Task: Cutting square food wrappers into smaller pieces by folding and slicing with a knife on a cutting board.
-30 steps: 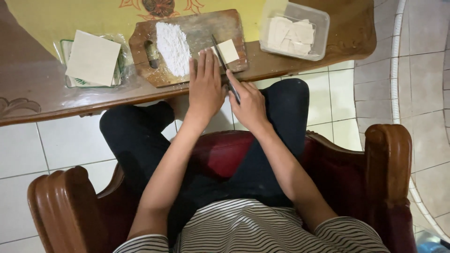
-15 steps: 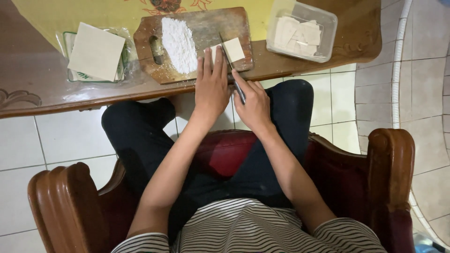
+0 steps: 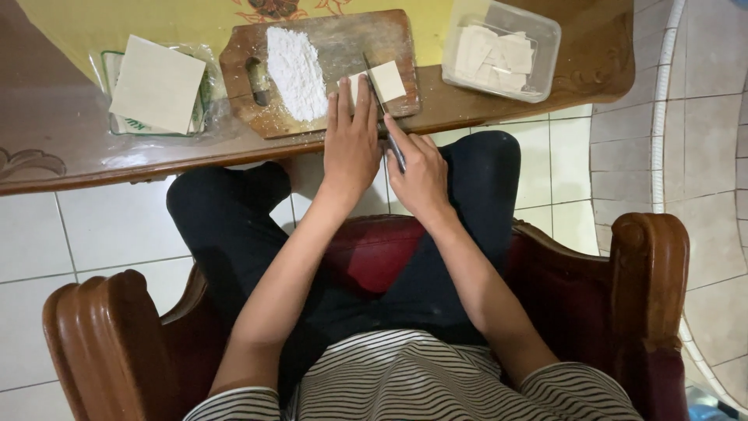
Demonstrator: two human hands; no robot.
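Two pale square dough sheets (image 3: 378, 82) lie on the near right part of a worn wooden cutting board with a handle slot (image 3: 343, 39), split by the slim metal-bladed knife (image 3: 383, 109) that the right hand (image 3: 421, 173) grips closed around its handle. Flat and spread, the left hand (image 3: 352, 140) presses the left piece down, grasping nothing. Cutting looks to be the step in hand; finishing the stroke likely calls for a steady pull with fingers clear of the blade. Left of the sheets sits a heap of white flour (image 3: 296, 72); further left, a stack of uncut wrappers in plastic (image 3: 156, 92); right, a clear plastic tub of cut pieces (image 3: 500, 53).
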